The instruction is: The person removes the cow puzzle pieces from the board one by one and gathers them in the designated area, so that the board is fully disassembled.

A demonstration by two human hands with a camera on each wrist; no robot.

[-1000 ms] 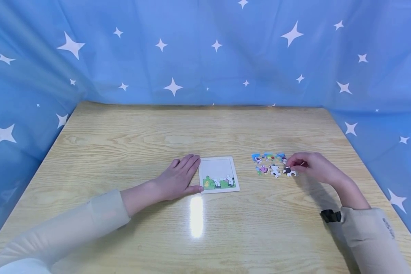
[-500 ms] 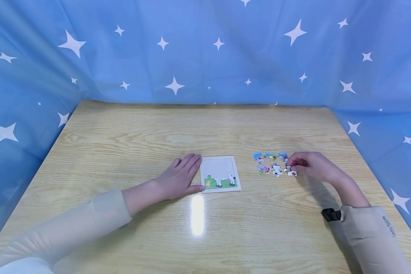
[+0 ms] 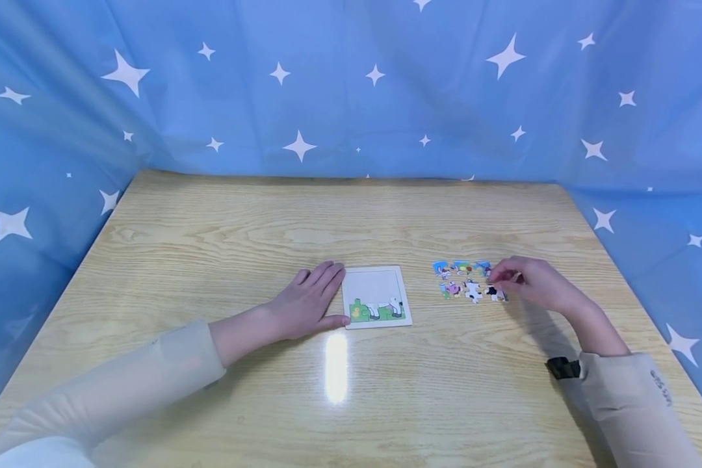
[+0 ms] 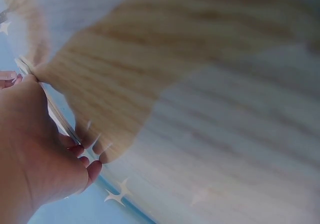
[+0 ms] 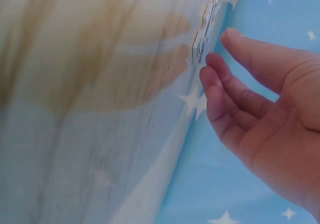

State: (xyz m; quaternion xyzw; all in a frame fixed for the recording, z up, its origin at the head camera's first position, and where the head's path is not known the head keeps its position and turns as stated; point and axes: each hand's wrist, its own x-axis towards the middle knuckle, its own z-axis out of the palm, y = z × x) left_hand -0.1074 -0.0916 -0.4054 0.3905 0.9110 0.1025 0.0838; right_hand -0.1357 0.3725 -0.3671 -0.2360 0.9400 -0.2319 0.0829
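A square puzzle tray (image 3: 374, 279) with a pale rim lies near the table's middle. Along its near edge sit fitted pieces showing green ground, a duck and a white animal's legs. My left hand (image 3: 310, 305) lies against the tray's left side, fingers extended, thumb at its near corner. My right hand (image 3: 535, 283) hovers at the right end of the loose pieces, thumb and forefinger apart in the right wrist view. Just at its fingertips lies a black-and-white puzzle piece (image 3: 494, 292). Beside that are another black-and-white puzzle piece (image 3: 472, 291) and a pink-and-green puzzle piece (image 3: 449, 290).
Behind these, a row of mostly blue puzzle pieces (image 3: 462, 267) lies on the wooden table (image 3: 240, 234). A blue curtain with white stars (image 3: 327, 84) hangs around the table's far and side edges. Bright glare (image 3: 336, 367) shows in front of the tray.
The right hand's fingertips have drawn slightly up from the rightmost black-and-white piece, and more of its dark patch shows. The left hand stays against the tray. The head view has shifted a little.
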